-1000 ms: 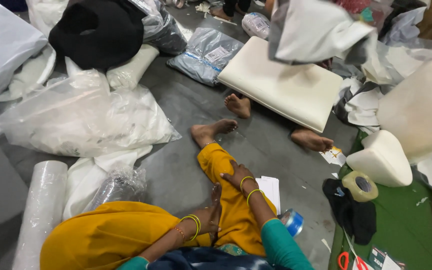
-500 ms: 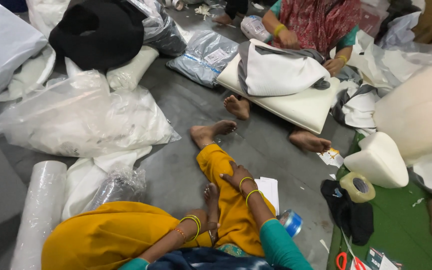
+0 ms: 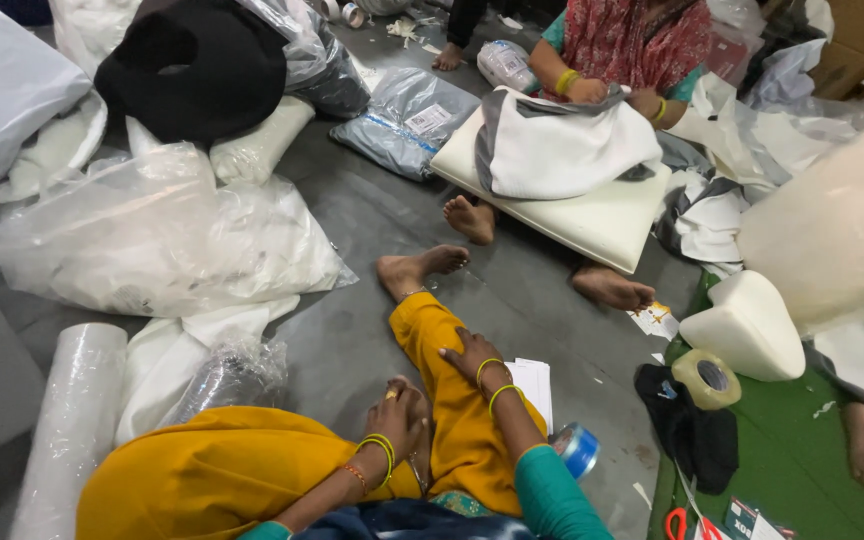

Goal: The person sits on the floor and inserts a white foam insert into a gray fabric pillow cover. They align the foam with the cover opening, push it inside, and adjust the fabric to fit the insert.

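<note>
Hands rest on your own legs: your right hand (image 3: 470, 353) lies flat with fingers spread on the mustard-yellow cloth trouser leg (image 3: 447, 400), holding nothing, your left hand (image 3: 399, 408) curls loosely at the foot; blue-rimmed tape roll (image 3: 579, 448) just beside your right forearm

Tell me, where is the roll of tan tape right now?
The roll of tan tape lies low on the right of the head view, at the green mat's edge, between the white foam wedge and black cloth.
</note>
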